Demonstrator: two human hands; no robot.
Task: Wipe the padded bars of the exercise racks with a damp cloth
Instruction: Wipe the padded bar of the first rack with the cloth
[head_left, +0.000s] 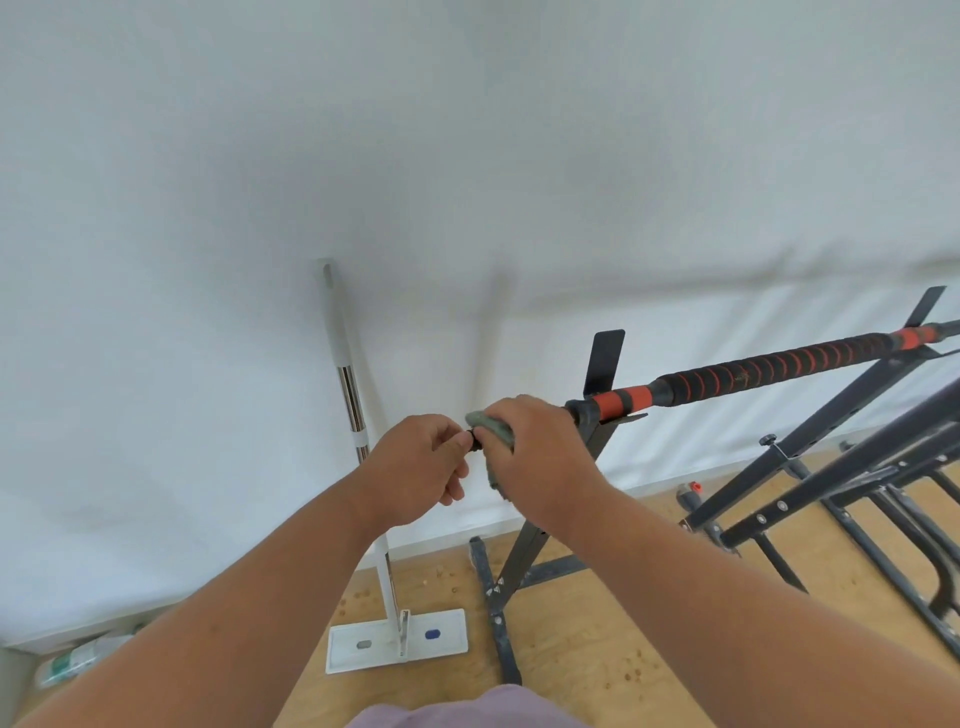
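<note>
The right hand (535, 457) is gripping the cloth (491, 428) around the padded bar (753, 374)'s left end, the left hand (415, 467) pinching its tip, most padding seemingly still to wipe.

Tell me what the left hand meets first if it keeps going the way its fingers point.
Likely the cloth gripped by the right hand. The left hand already pinches the black bar end, fingers pointing right along the padded bar. Depth looks matched, not certain.

Left hand (415, 467): forearm extended forward, fingers curled, fingertips pinching the small black tip just beside the right hand. Right hand (535, 457): forearm extended forward, back of hand up, fingers curled over and gripping a grey-green cloth (488, 423). Both hands nearly touching.
</note>
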